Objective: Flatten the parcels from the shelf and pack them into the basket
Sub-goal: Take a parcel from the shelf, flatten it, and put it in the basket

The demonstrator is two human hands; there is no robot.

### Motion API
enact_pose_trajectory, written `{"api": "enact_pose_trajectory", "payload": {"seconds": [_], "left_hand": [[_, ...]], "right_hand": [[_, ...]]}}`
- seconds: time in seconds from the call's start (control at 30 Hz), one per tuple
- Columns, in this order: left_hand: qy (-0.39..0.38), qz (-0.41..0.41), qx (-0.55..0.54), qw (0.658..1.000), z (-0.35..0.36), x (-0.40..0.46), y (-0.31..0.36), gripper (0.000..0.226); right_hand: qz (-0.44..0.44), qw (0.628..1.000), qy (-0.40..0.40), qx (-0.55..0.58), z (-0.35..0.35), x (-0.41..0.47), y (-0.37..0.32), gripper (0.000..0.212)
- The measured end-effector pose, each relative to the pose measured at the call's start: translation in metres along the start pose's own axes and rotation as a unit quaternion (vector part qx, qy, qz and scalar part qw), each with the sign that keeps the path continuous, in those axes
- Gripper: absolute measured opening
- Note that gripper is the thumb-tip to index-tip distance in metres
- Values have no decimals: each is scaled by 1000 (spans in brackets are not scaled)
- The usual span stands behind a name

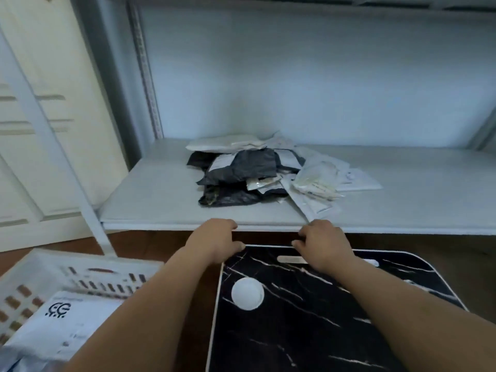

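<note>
A loose pile of parcels [271,170], dark grey and white mailer bags, lies on the white shelf [161,205] ahead. The white slatted basket [88,277] sits at the lower left and holds a flat white parcel [67,326] with a dark logo. In front of the shelf edge, my left hand [214,242] and my right hand [322,245] have curled fingers at the far edge of a black marble-patterned table [308,318]. The left grips its far left corner. The right grips the edge a little to the right. Neither hand touches a parcel.
A white round disc [247,293] and a pale slot [292,259] mark the black table top. A cream panelled door [40,130] stands at the left, with a slanted white shelf brace [53,135] in front of it. Brown floor shows under the shelf.
</note>
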State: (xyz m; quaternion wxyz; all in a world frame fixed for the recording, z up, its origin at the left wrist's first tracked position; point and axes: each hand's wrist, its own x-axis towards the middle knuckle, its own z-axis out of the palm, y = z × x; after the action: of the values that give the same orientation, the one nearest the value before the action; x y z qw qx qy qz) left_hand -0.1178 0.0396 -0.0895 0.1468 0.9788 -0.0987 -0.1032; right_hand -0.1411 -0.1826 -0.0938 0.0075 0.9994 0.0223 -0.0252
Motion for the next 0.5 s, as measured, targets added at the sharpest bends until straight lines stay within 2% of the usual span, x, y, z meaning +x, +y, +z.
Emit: {"api": "enact_pose_trajectory", "payload": {"seconds": [0.13,0.27,0.4,0.5], "left_hand": [[0,47,-16,999,13,27,49,58],[17,54,-115,992,25,51,85,51],[47,28,-222,974,42,64,100,40],[47,-23,-341,939,56,75,99,34]], "right_hand": [[57,998,22,-5,-3,1,67,48],[53,998,26,-26,1,18,107,47],[25,1000,18,-8,5,51,114,45],[-23,999,21,30,13,73,107,46]]}}
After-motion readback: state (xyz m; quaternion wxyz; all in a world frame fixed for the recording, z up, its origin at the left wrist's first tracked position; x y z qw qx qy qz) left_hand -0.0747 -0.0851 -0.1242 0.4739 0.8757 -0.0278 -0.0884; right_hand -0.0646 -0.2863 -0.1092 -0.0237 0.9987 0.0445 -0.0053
